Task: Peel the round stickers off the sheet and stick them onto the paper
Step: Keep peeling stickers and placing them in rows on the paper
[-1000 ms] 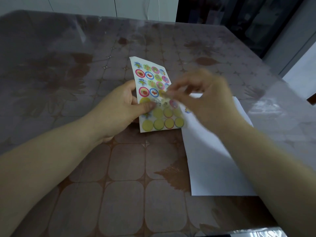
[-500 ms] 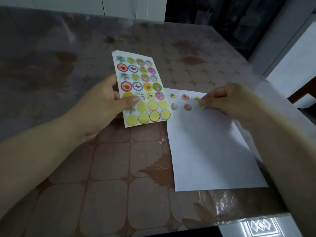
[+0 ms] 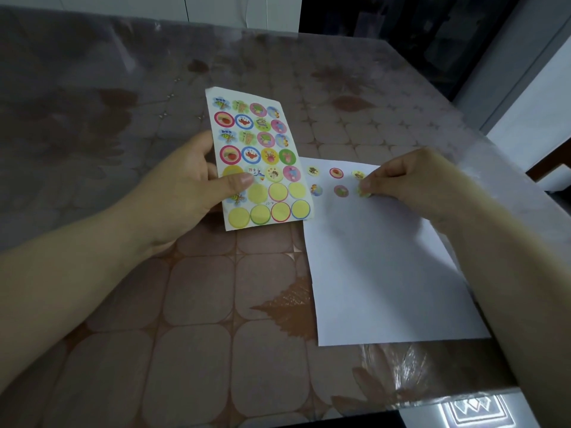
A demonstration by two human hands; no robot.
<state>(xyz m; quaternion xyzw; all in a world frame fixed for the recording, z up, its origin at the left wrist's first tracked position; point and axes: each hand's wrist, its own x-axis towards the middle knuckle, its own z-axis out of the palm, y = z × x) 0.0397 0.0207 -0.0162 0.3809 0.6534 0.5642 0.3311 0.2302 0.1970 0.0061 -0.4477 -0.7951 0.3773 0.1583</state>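
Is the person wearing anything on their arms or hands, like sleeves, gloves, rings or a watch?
No. The left hand and the right hand have no gloves on, and no rings show. The left forearm and the right forearm are uncovered right to the picture's edge, with no sleeves, watch or bracelet in sight. The left thumbnail looks short and unpainted.

A brown leaf-patterned tablecloth point(image 3: 200, 304) (under glossy clear plastic) — white cabinet doors point(image 3: 241, 10) behind.
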